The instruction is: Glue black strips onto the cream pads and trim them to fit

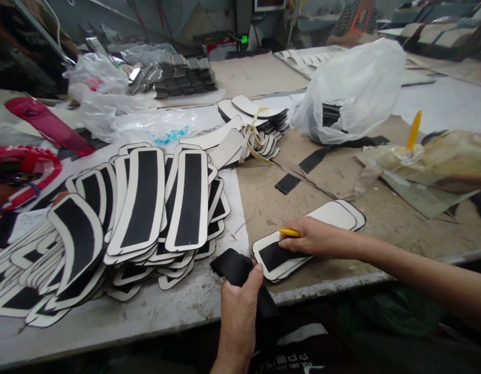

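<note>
Our right hand (316, 236) grips yellow stick (289, 232), pressing black patch (277, 254) onto white piece (334, 214). Left hand (240, 306) clutches black strips (235, 267). Left of piece, finished pile (143, 208) already large.

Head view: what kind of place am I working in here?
Probably a shoe-part or leather-goods workshop: a worktable heaped with white pieces with black patches, tied bundles and a glue pot with brush.

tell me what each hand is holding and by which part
Left hand grips a black fabric strip near its upper end. Right hand holds a yellow tool by its rear, pressing on a white piece.
</note>
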Demonstrator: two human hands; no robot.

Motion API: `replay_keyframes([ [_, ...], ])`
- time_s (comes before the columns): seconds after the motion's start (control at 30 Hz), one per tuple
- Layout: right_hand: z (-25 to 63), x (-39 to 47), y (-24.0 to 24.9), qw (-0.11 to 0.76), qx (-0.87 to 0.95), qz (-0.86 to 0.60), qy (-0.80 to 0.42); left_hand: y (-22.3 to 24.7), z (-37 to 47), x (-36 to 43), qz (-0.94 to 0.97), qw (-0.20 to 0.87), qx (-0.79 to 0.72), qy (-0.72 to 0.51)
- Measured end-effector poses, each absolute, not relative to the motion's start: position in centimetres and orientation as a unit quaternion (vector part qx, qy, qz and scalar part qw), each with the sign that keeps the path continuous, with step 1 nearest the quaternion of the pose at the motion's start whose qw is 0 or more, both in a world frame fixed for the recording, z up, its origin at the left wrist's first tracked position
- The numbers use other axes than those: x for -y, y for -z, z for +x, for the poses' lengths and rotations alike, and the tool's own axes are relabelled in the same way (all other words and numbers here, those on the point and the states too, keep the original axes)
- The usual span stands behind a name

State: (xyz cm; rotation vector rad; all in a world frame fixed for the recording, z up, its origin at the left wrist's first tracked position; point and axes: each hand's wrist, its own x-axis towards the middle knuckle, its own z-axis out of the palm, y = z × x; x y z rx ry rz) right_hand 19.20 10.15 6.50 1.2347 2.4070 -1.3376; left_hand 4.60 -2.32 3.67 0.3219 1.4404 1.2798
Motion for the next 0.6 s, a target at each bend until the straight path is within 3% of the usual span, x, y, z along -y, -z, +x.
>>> replay_keyframes([
  [0.37, 19.0, -10.0, -6.0, 0.067, -0.826, 0.385, 0.405, -2.1, 5.1, 1.5, 0.136, 0.474, -0.713, -0.498],
  [0.6, 25.4, -10.7, -9.1, 0.141, -0.824, 0.470, 0.282, -2.3, 5.1, 1.3, 0.078, 0.484, -0.707, -0.510],
])
